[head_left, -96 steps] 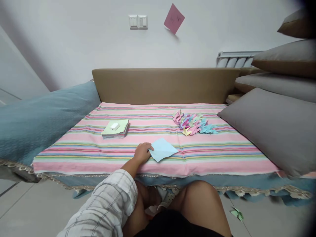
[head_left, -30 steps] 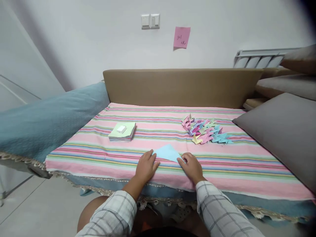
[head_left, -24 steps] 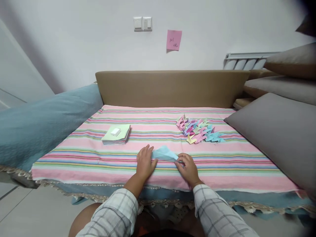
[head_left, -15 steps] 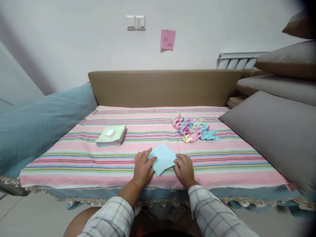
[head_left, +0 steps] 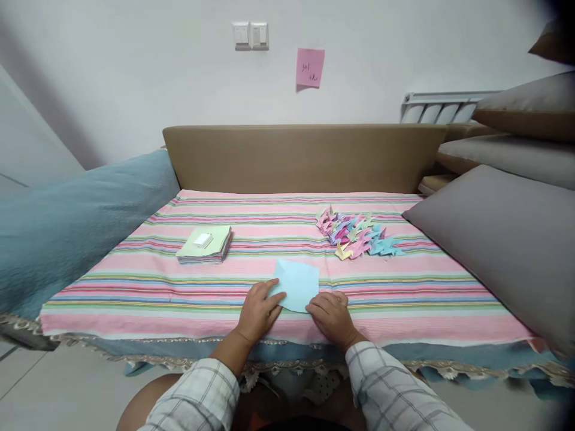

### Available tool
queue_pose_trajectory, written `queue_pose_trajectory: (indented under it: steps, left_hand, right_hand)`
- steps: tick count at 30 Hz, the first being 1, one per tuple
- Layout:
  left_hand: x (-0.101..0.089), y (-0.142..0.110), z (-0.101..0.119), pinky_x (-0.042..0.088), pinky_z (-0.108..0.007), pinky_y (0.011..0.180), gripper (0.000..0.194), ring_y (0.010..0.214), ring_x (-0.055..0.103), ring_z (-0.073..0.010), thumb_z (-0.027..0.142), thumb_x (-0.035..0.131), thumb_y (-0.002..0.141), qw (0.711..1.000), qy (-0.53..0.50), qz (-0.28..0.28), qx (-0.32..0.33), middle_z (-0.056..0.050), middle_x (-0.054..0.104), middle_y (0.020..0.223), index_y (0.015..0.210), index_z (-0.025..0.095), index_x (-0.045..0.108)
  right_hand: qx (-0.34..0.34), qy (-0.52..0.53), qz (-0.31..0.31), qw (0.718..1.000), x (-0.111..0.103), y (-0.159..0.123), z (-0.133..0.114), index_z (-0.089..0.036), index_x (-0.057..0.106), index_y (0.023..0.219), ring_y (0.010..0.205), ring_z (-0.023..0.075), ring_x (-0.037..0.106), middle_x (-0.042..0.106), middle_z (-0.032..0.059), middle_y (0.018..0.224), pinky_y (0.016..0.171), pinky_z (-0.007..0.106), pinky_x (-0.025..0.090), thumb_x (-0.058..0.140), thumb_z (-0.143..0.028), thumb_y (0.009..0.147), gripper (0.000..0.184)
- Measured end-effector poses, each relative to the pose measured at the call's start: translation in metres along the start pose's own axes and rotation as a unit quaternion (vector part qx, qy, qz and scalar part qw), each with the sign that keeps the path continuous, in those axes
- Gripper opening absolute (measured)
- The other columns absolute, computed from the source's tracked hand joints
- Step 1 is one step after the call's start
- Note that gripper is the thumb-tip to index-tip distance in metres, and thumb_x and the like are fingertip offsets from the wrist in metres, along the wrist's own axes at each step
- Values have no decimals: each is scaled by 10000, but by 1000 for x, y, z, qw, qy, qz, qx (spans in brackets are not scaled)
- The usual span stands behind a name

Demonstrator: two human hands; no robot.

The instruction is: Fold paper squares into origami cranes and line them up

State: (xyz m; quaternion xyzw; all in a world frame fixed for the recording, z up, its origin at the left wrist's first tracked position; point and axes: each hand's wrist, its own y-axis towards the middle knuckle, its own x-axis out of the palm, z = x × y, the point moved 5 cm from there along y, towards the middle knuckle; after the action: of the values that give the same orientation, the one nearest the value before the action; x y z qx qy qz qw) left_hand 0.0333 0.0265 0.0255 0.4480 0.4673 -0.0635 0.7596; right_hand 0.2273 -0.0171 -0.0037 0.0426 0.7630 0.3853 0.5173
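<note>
A light blue square of origami paper lies on the striped cloth in front of me, a faint crease across it. Along its left edge is my left hand, thumb and forefinger over the paper and gripping that side. My right hand is closed at the lower right corner, its fingertips pinching the paper there. Beyond it to the right sits a cluster of folded paper cranes in pink, purple, yellow, green and blue. Farther left is a stack of coloured paper squares with a small white block on top.
The striped cloth covers the seat of a sofa with a brown backrest. Grey cushions are piled on the right, and a blue covered armrest borders the left. A pink note and switches are on the wall.
The blue paper has turned from a corner-toward-me position to an edge facing me. My right hand has shifted slightly inward to the lower right corner; my left stays at the left side.
</note>
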Motion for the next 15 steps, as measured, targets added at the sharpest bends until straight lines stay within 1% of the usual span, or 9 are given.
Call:
queue_pose_trajectory:
  steps: [1,2,4,6,7,9,10,12,15]
  left_hand:
    - [1,0,-1,480,-406,875,177,1020,564,-229,217,559,815,1000,-8,1,1,-85,610,1175,941,236,682]
    - [1,1,-4,500,-378,843,161,973,587,-208,226,539,837,1000,-21,-2,-2,-78,643,1108,891,236,690]
    - [2,3,-13,525,-337,801,169,907,620,-180,242,524,855,998,-52,-18,-14,-67,679,1006,877,235,691]
    - [1,6,-22,533,-325,806,162,909,636,-170,244,530,850,996,-79,-49,-8,-53,689,993,881,245,689]
    - [0,7,-27,535,-324,806,161,908,641,-169,237,530,846,994,-88,-63,-4,-51,691,995,873,245,689]
    - [-2,7,-34,535,-324,816,155,924,644,-169,215,537,833,991,-104,-81,1,-53,691,1006,871,240,685]
    - [-3,6,-37,534,-325,818,153,929,644,-168,202,540,825,990,-111,-83,0,-52,692,1007,870,238,683]
    - [-4,3,-40,531,-328,821,155,936,641,-168,177,549,802,990,-118,-71,-14,-53,690,1015,871,234,676]
    - [-5,0,-41,513,-362,843,145,955,627,-188,170,598,745,994,-101,-20,-43,-63,683,1021,860,222,670]
  right_hand:
    - [-2,4,-4,1000,1,0,0,-288,633,916,930,173,557,684,-10,906,921,401,225,467,-166,853,215]
    - [5,9,-4,1000,1,0,2,-279,629,947,948,183,552,677,6,936,926,402,241,483,-190,846,199]
    - [44,21,9,999,-1,3,8,-248,609,1028,1014,219,528,642,54,1029,935,413,282,523,-257,824,222]
    - [89,38,32,995,-5,9,17,-212,584,1095,1087,252,488,583,104,1124,940,425,330,549,-305,805,306]
    - [101,50,41,993,-7,13,21,-198,582,1104,1110,260,470,555,122,1154,942,427,352,550,-303,801,323]
    - [109,72,38,991,-11,21,30,-181,607,1072,1142,269,445,502,146,1214,943,427,385,553,-273,786,305]
    - [106,81,24,991,-13,25,33,-187,627,1042,1151,273,437,490,143,1232,952,437,387,566,-262,772,287]
    - [92,99,-21,991,-12,30,40,-219,678,926,1159,272,435,508,113,1224,965,449,387,574,-222,749,204]
    - [115,115,-59,985,-11,31,49,-234,696,931,1173,271,434,515,101,1239,975,457,388,577,-234,755,213]
